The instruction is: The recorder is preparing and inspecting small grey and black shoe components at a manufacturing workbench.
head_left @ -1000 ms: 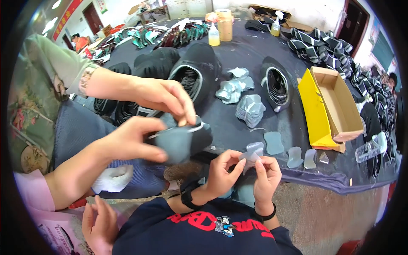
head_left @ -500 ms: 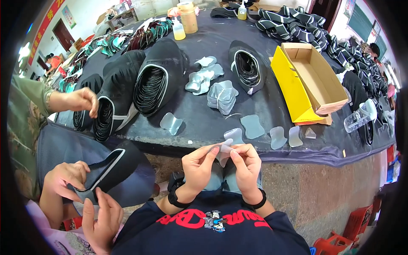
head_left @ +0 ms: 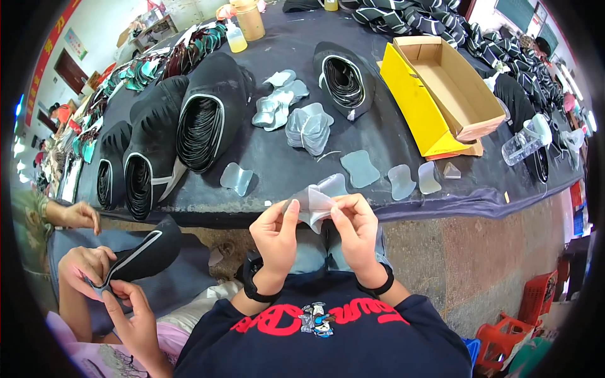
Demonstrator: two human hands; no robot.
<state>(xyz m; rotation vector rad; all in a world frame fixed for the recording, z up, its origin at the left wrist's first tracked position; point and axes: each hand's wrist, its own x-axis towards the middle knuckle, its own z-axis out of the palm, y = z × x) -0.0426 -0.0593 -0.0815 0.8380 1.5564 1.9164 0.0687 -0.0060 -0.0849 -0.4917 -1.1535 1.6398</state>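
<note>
Between my two hands, just off the table's near edge, is a thin translucent plastic piece (head_left: 312, 200), creased and flared open. My left hand (head_left: 276, 238) pinches its left side between thumb and fingers. On the opposite side my right hand (head_left: 356, 230) pinches it the same way. Another translucent piece (head_left: 335, 183) lies partly hidden behind it. Similar flat pieces (head_left: 360, 169) rest along the near edge to the right, and a curved one (head_left: 236, 179) lies to the left. Farther back are a tied stack (head_left: 309, 129) of them and a loose pile (head_left: 277, 106).
Bundles of black fabric uppers (head_left: 200, 129) stand at left, another (head_left: 346, 82) at the back middle. A yellow cardboard box (head_left: 409, 107) and a clear plastic cup (head_left: 525, 142) sit right. At left, a co-worker's hands (head_left: 129, 309) hold a black upper (head_left: 148, 255); another person's hand (head_left: 80, 217) hangs nearby.
My hands have moved slightly apart, and the plastic piece between them is spread wider and shows more. The view has shifted a little. The other person's hand at left has dropped lower.
</note>
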